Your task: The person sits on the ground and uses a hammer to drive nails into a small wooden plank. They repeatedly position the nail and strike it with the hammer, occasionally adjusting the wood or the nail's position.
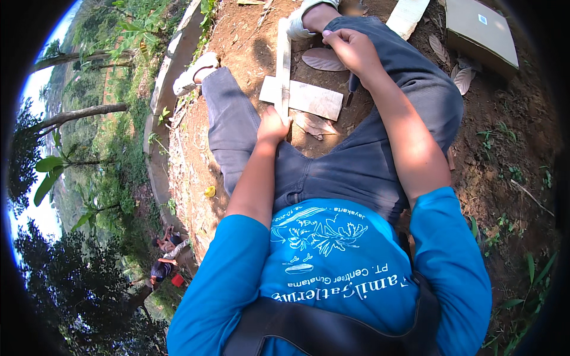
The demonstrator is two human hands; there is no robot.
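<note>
I sit on bare earth with my legs spread. Between them a long narrow wooden strip [284, 53] lies across a short wide board [314, 101]. My left hand [273, 126] is closed round the strip's near end, pressing it by my left thigh. My right hand [354, 52] hovers over my right shin, thumb and fingers pinched together; whatever is in them is too small or hidden to make out. Below the right wrist a dark handle-like object [352, 83] shows partly beside my leg. Large dry leaves [323, 59] lie near the strip and board.
A cardboard box [481, 32] stands at the far right, with another pale board [408, 16] beside it. A low concrete edge [157, 113] runs along the left, with a planted slope beyond. Other people [166, 258] are down there near a red object [177, 280].
</note>
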